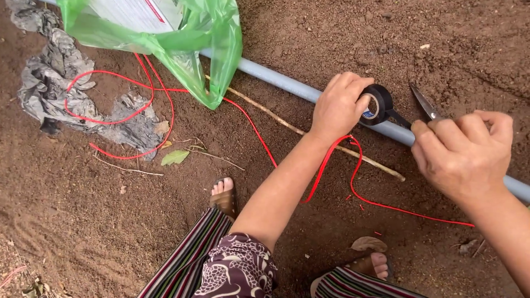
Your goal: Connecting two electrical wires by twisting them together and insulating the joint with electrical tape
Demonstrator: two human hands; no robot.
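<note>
My left hand (338,105) grips a roll of black electrical tape (380,103) held against a grey plastic pipe (281,81) that lies diagonally on the soil. A short strip of tape runs from the roll toward my right hand (462,154). That hand is closed around a pair of scissors (424,101), whose blades point up and left toward the tape. A red wire (259,135) loops over the ground and passes under my left wrist, close to the pipe.
A green plastic bag (190,38) with a white package inside lies over the pipe at the top. A crumpled grey cloth (61,83) sits at the left. A thin stick (292,128) lies beside the pipe. My sandalled feet (223,196) rest on brown soil.
</note>
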